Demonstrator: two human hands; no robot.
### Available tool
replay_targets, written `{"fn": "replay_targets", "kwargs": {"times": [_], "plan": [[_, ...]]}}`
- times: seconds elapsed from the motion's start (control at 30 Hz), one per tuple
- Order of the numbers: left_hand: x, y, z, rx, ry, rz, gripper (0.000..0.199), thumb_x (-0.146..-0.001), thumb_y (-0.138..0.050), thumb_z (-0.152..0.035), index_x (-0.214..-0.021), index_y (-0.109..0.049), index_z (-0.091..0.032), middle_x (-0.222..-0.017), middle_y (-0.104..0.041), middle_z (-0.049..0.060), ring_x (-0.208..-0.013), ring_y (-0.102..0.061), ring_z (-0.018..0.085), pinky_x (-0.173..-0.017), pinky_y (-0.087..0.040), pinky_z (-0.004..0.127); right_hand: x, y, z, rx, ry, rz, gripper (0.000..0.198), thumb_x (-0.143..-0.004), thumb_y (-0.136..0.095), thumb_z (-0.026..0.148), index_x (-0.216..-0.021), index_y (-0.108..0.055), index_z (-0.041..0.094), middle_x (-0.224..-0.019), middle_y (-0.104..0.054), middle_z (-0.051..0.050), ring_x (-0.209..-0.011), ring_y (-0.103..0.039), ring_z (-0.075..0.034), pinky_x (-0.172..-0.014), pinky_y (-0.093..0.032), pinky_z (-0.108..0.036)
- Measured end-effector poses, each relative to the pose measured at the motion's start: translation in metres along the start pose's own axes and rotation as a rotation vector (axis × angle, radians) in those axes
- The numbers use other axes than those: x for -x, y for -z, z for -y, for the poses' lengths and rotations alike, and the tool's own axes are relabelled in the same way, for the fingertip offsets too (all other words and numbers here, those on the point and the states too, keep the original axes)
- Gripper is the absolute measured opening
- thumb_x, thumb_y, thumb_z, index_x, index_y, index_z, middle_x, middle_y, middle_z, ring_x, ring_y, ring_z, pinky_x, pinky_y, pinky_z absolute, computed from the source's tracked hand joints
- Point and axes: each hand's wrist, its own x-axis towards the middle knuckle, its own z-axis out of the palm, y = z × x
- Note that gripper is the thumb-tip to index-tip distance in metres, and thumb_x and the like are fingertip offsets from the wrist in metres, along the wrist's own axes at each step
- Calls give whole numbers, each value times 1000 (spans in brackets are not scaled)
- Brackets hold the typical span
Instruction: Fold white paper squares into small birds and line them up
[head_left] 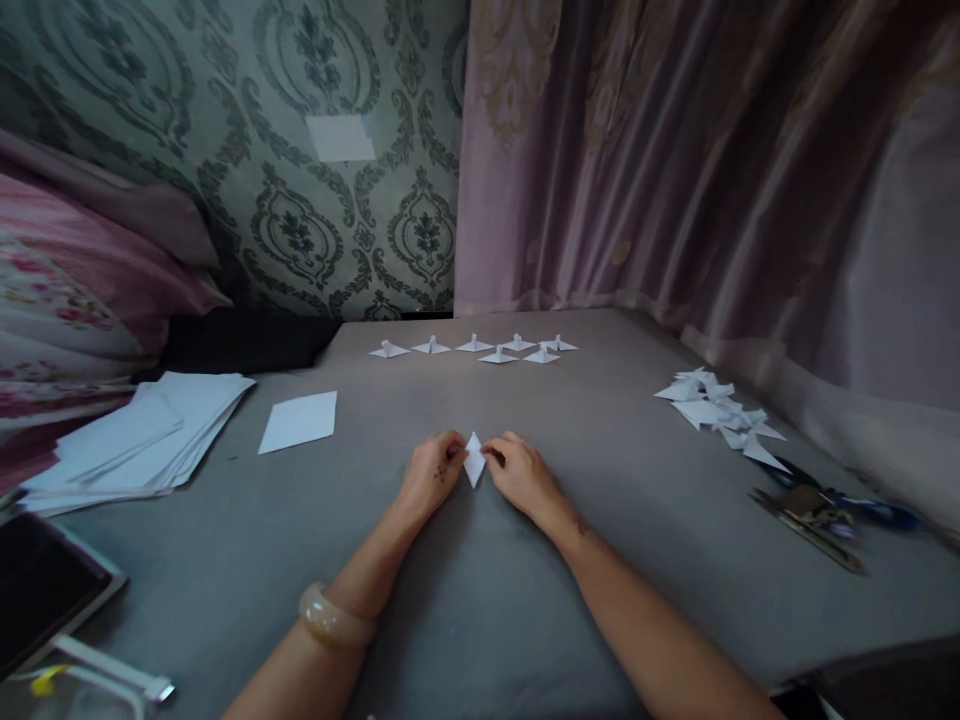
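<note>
A small sheet of white paper folded into a diamond [474, 462] is held upright-pointed between my two hands, above the grey tabletop. My left hand [435, 468] pinches its left side, with thumb and fingers closed together. At the right corner my right hand [520, 472] pinches the paper in the same way. Beyond the hands, several finished-looking folded paper figures [474, 344] stand in two loose rows. To the left lies a flat square of white paper [300, 421].
A stack of white paper [150, 440] sits at the left, with a tablet-like device [45, 590] nearer me. More folded paper pieces [720, 410] are heaped at the right, beside scissors [877, 510] and a pen-like stick [810, 532]. Curtains [600, 150] border the surface.
</note>
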Motion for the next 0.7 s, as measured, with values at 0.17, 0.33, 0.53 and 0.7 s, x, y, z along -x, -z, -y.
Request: {"fn": "replay_targets", "kwargs": {"times": [0.17,0.33,0.53,0.7], "plan": [[1,10,0,-37,-95,91,28,-71,-54,-13,-93,-71,-15,-82,-63,5,-67,-56,14,-65,-42,24,6,7,-2,59,114,73,32,-83,-49,10,-107,-68,19,-98,-63,-6,-86,-61,-14,-81,-44,-24],[-1,19,6,-10,-130,194,28,-75,-53,-21,-95,-72,-16,-84,-64,5,-69,-56,15,-65,-43,24,4,9,-4,34,112,109,27,-84,-56,20,-109,-68,21,-97,-62,-5,-75,-59,-12,-74,-45,-24],[-6,17,11,3,-129,182,31,-83,-48,-32,-90,-73,-16,-86,-68,7,-78,-59,18,-73,-45,27,2,8,-7,6,135,92,21,-88,-55,24,-101,-70,20,-91,-62,-4,-79,-59,-13,-77,-44,-25],[-6,14,8,-23,-90,128,28,-81,-49,-30,-86,-73,-17,-82,-68,6,-75,-59,18,-70,-43,27,1,5,-6,20,130,55,21,-89,-51,20,-94,-71,18,-89,-63,-5,-79,-60,-13,-76,-44,-25]]}}
